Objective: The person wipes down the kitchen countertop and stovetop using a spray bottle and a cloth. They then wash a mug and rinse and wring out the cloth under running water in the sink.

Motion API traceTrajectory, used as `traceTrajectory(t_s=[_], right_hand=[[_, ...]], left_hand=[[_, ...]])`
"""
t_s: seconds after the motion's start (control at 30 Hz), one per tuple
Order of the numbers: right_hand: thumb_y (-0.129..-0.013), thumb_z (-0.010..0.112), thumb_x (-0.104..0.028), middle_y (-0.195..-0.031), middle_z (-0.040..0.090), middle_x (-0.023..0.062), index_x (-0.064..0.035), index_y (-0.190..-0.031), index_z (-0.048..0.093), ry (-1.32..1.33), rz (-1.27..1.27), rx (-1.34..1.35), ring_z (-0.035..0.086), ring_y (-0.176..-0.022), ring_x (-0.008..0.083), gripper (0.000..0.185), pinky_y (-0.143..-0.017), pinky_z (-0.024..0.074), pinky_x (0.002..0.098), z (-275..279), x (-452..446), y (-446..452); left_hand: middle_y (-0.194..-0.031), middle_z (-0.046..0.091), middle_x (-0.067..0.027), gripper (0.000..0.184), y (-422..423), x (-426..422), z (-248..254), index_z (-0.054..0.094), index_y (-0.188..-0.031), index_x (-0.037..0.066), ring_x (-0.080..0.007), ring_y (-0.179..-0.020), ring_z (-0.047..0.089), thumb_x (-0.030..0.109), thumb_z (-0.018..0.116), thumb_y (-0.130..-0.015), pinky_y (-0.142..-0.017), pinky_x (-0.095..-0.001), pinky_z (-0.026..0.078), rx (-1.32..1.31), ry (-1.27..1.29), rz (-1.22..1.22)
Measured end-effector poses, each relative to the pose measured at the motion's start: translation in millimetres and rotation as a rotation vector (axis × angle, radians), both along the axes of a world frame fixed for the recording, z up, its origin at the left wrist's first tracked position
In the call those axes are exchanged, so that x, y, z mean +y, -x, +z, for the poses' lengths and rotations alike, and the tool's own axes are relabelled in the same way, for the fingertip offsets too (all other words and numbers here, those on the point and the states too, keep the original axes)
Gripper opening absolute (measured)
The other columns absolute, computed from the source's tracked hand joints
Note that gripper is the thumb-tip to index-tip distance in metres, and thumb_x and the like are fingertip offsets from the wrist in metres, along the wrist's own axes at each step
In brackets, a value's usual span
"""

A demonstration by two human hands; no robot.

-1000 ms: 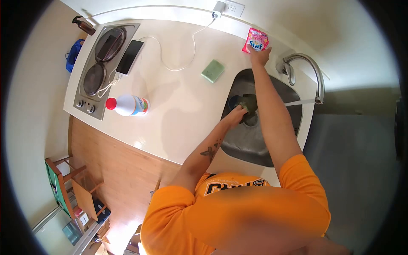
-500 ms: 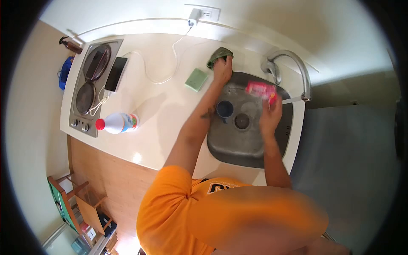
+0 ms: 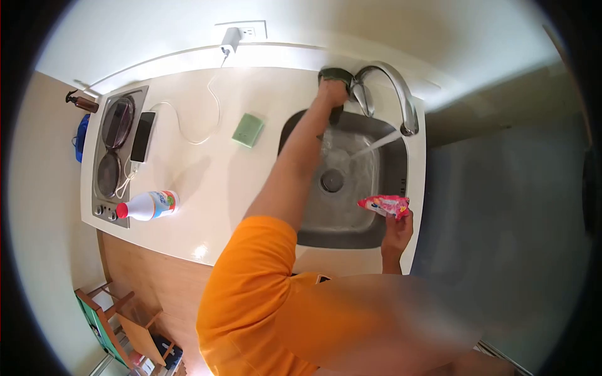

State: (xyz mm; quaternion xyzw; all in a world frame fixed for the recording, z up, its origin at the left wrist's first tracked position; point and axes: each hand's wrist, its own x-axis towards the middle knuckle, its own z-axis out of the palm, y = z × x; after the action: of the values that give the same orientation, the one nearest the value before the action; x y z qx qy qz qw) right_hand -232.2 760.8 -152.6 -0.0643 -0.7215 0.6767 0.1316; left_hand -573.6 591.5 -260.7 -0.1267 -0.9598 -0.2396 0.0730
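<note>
My left hand point(image 3: 333, 93) presses on a dark green cloth point(image 3: 335, 74) at the sink's back edge, right beside the faucet base. Its fingers are bunched around the cloth. My right hand point(image 3: 397, 232) grips a pink-and-red plastic packet point(image 3: 385, 205) over the front right of the steel sink point(image 3: 342, 239). Water runs from the curved faucet point(image 3: 407, 113) into the basin, towards the drain point(image 3: 332, 180). The dark cup seen earlier in the sink is out of sight, probably behind my left forearm.
On the counter point(image 3: 213, 232) lies a light green sponge point(image 3: 248, 130). Further left stand a white bottle with a red cap point(image 3: 150, 205) and a two-plate stove point(image 3: 110, 172) with a phone point(image 3: 143, 136) at its edge. A charging cable point(image 3: 216, 113) crosses the back.
My left hand has carried the cloth right, to the faucet base. My right hand has drawn the packet towards me, away from the water. The view has shifted to the right.
</note>
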Motion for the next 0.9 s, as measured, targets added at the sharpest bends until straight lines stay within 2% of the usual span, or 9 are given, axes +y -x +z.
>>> traceTrajectory(t_s=[0.07,0.23,0.3,0.43,0.53,0.67,0.83,0.87,0.9], right_hand=[[-0.088,0.053,-0.004,-0.099,0.054,0.0052,0.0000,-0.105,0.050,0.008,-0.004,0.017,0.050,-0.095,0.0121,0.018,-0.088,0.0359,0.0258,2,4,-7],[-0.088,0.053,-0.004,-0.100,0.055,0.0057,0.0008,-0.105,0.049,-0.040,-0.038,0.020,0.051,-0.095,0.0127,0.018,-0.088,0.0362,0.0261,6,17,-12],[-0.088,0.054,-0.004,-0.100,0.055,0.0056,0.0007,-0.105,0.050,-0.029,-0.019,0.025,0.051,-0.095,0.0126,0.018,-0.088,0.0364,0.0262,6,23,-12],[-0.086,0.056,-0.001,-0.100,0.056,0.0041,-0.0015,-0.102,0.051,0.000,-0.044,0.064,0.050,-0.096,0.0114,0.017,-0.089,0.0358,0.0267,9,30,-7],[-0.087,0.057,-0.004,-0.098,0.056,0.0052,-0.0004,-0.104,0.050,0.005,-0.083,0.060,0.051,-0.095,0.0122,0.018,-0.088,0.0368,0.0260,3,43,-8],[-0.086,0.058,-0.004,-0.099,0.056,0.0051,-0.0005,-0.102,0.050,-0.048,-0.134,0.030,0.051,-0.094,0.0119,0.018,-0.088,0.0367,0.0261,-2,59,-16],[-0.086,0.057,-0.003,-0.100,0.056,0.0050,-0.0004,-0.101,0.051,-0.038,-0.237,-0.006,0.051,-0.094,0.0122,0.017,-0.088,0.0360,0.0262,-1,63,-23],[-0.086,0.057,-0.003,-0.100,0.056,0.0050,-0.0004,-0.101,0.051,-0.039,-0.234,-0.008,0.051,-0.094,0.0122,0.017,-0.088,0.0360,0.0262,-2,62,-23],[-0.085,0.058,-0.002,-0.102,0.056,0.0053,-0.0006,-0.105,0.051,-0.017,-0.200,0.004,0.051,-0.097,0.0129,0.021,-0.090,0.0366,0.0271,-6,62,-21]], left_hand=[[-0.087,0.064,-0.0201,0.020,-2,-5,4,0.067,-0.075,0.004,-0.0330,-0.091,0.059,0.020,0.055,-0.073,-0.085,-0.0416,0.041,-0.193,-0.043,-0.036],[-0.079,0.063,-0.0197,0.016,-62,-15,-13,0.065,-0.073,0.002,-0.0344,-0.080,0.060,0.013,0.054,-0.070,-0.082,-0.0425,0.041,0.065,0.028,-0.015],[-0.077,0.061,-0.0214,0.012,-75,-19,-34,0.063,-0.071,0.000,-0.0353,-0.078,0.060,0.007,0.054,-0.067,-0.079,-0.0445,0.043,0.311,-0.070,-0.121],[-0.074,0.061,-0.0229,0.010,-85,-32,-25,0.062,-0.067,0.000,-0.0363,-0.076,0.060,0.005,0.053,-0.067,-0.072,-0.0461,0.045,0.178,-0.230,-0.192],[-0.070,0.061,-0.0237,0.013,-76,-54,-10,0.063,-0.064,0.001,-0.0360,-0.067,0.062,0.005,0.052,-0.070,-0.061,-0.0445,0.048,0.086,-0.145,0.263],[-0.074,0.064,-0.0192,0.020,-51,-64,-5,0.066,-0.072,0.004,-0.0340,-0.072,0.063,0.014,0.050,-0.075,-0.067,-0.0462,0.046,0.191,0.005,0.517],[-0.084,0.065,-0.0180,0.018,-22,-24,-5,0.066,-0.075,0.005,-0.0323,-0.084,0.062,0.013,0.050,-0.075,-0.079,-0.0428,0.044,-0.051,-0.004,0.242],[-0.083,0.065,-0.0178,0.016,-9,-9,-30,0.065,-0.074,0.005,-0.0324,-0.084,0.062,0.013,0.050,-0.074,-0.081,-0.0432,0.043,0.154,0.014,0.163],[-0.080,0.065,-0.0183,0.017,-11,5,-21,0.066,-0.072,0.005,-0.0324,-0.082,0.063,0.012,0.051,-0.074,-0.081,-0.0433,0.043,0.105,0.083,0.109]])
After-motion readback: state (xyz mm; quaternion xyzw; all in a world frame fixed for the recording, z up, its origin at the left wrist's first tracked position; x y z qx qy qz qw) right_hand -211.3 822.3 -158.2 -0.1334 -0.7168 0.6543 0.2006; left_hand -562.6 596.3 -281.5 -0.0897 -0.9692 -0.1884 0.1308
